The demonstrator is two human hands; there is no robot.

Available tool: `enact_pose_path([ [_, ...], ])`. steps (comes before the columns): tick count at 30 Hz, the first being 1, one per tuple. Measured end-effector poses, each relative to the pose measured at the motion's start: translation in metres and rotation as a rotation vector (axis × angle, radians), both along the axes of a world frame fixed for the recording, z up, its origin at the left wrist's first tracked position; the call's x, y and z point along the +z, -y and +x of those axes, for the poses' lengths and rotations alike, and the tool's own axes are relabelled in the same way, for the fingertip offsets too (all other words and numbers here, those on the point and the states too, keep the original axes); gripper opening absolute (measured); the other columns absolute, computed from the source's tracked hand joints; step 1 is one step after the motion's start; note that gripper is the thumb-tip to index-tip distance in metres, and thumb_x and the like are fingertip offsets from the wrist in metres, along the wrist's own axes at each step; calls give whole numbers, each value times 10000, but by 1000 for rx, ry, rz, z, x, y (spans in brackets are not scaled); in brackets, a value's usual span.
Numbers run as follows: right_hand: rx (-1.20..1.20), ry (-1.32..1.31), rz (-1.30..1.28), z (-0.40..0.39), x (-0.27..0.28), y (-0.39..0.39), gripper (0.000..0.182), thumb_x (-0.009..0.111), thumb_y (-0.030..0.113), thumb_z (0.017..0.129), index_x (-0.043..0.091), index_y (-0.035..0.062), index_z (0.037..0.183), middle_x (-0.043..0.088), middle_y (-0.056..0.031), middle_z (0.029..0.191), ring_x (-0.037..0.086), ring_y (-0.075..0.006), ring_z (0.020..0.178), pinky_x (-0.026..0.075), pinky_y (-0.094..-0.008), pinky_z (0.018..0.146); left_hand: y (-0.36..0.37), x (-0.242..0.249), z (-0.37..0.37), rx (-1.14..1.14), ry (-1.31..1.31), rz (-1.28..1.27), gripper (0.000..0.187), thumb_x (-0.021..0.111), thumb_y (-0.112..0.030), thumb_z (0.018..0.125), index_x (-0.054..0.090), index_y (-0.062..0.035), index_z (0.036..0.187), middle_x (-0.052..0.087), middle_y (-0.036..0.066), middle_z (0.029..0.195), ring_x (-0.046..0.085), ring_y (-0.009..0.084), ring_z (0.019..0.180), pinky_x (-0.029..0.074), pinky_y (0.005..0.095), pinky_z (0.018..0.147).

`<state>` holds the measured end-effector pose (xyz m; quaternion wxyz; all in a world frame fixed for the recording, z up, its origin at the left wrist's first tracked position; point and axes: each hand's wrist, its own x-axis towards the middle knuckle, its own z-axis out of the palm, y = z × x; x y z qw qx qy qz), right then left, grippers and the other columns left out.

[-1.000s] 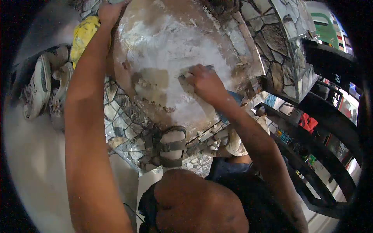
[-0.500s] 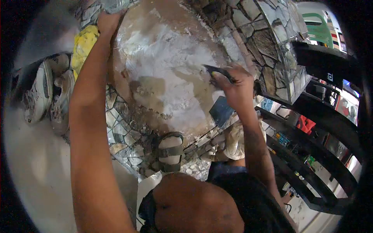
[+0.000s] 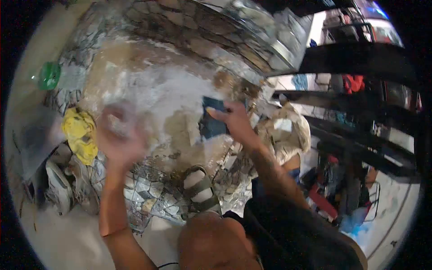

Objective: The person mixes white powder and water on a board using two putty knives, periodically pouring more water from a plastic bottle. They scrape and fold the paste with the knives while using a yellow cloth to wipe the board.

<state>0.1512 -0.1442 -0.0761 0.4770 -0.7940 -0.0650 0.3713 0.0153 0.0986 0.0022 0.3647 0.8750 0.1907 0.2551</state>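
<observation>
A dark blue-grey square sheet point(image 3: 213, 123) is between the thumb and fingers of my right hand point(image 3: 235, 120), over the near right part of a brown slab. Something yellow shows at my thumb tip. White powder point(image 3: 175, 85) covers much of the slab point(image 3: 112, 56), with darker bare patches near the sheet. My left hand point(image 3: 120, 132) is raised over the slab's left side, smeared by motion, so its fingers are unclear. Close to its left lies a crumpled yellow cloth point(image 3: 80, 135) with dark stains.
Broken-stone mosaic point(image 3: 150, 193) edges the slab. A green and clear plastic bottle point(image 3: 50, 75) lies at the far left, with worn shoes point(image 3: 60, 186) below. A sandalled foot point(image 3: 201, 188) stands at the near edge. Black rails point(image 3: 346, 117) and a pale bag point(image 3: 288, 130) are at right.
My left hand has come back from the clear plastic at the far left. My right hand, earlier above the blue-grey sheet with a dark thin thing, now grips the sheet. The view has shifted.
</observation>
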Motion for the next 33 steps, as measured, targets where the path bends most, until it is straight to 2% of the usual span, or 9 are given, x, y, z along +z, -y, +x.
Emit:
enact_pose_path([
  [2,52,-14,98,21,39,-18,261,743,242,761,670,-8,777,588,-26,632,525,-111,560,404,-288,514,68,-32,-4,-934,118,62,227,629,-100,722,586,-80,945,590,112,901,606,263,788,510,375,748],
  [3,194,156,99,35,37,-23,264,742,246,755,670,-5,795,587,-63,633,532,-142,567,410,-304,529,112,-12,-5,-1082,-513,34,127,582,-125,745,596,-76,860,566,115,883,601,274,791,519,393,714],
  [4,339,331,103,49,35,-30,270,740,251,750,669,-2,813,586,-100,634,540,-172,573,415,-319,543,147,-32,-1,-1344,-434,118,119,546,-134,768,593,-60,849,561,112,909,597,249,831,522,370,674],
  [6,487,437,76,62,58,-47,263,734,252,742,677,19,850,592,-172,687,564,-246,615,431,-354,586,187,-78,-9,-1187,150,217,134,533,-106,769,598,-23,851,560,119,904,590,245,846,517,351,648],
  [8,609,599,142,74,68,-63,262,733,257,740,682,27,853,605,-183,716,571,-265,623,440,-361,597,230,-92,16,-1030,-443,621,145,554,-108,752,598,-4,844,555,128,912,574,234,835,506,326,639],
  [10,657,677,153,75,84,-72,267,731,257,739,681,26,863,617,-192,745,576,-282,633,450,-367,611,252,-110,46,-506,-594,318,160,571,-113,729,603,-6,843,547,126,913,558,207,798,496,305,624],
  [15,564,855,213,74,103,-79,268,723,238,742,676,12,878,634,-191,759,596,-271,646,469,-360,623,216,-153,83,-340,-397,501,260,567,-118,754,561,-6,989,548,121,935,578,223,809,493,304,609],
  [21,466,366,-3,62,131,-77,228,746,213,748,691,14,845,612,-96,650,587,-122,627,468,-301,603,186,-122,91,-317,-489,419,321,578,-113,747,547,-24,1053,538,120,987,571,216,792,478,284,585],
  [33,459,407,139,73,135,-85,200,718,161,790,699,-4,901,659,-11,740,564,-58,656,475,-234,631,179,-107,88,-398,-258,262,205,590,-103,680,581,-18,866,582,157,765,575,291,738,465,381,636],
])
